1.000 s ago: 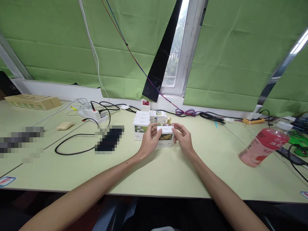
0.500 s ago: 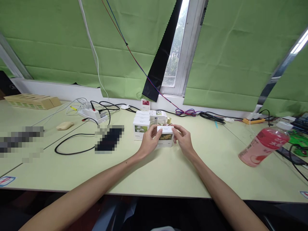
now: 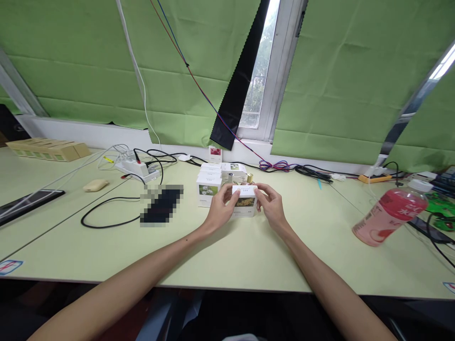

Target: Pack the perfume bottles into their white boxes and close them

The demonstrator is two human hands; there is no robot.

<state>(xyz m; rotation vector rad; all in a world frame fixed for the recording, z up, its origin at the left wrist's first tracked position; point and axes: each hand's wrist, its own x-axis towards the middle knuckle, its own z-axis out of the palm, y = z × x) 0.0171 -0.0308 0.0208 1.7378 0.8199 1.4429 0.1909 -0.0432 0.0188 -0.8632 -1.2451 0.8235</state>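
A small white box (image 3: 244, 208) with a yellow-flower picture stands upright on the table, gripped from both sides. My left hand (image 3: 222, 207) holds its left side, thumb on the front. On the right side, my right hand (image 3: 270, 204) does the same, its other fingers partly hidden behind the box. Just beyond the box show a silver bottle cap (image 3: 231, 178) and a gold bottle cap (image 3: 250, 178); the bottles below are mostly hidden. Left of my left hand, a row of white boxes (image 3: 209, 182) runs back from a white-flower box.
A pink drink bottle (image 3: 389, 215) stands at the right. Phones, a cream case (image 3: 95, 185) and a power strip (image 3: 137, 168) with cables lie left. Cardboard boxes (image 3: 48, 149) sit at the far left. Coiled black cable (image 3: 313, 173) runs along the back wall.
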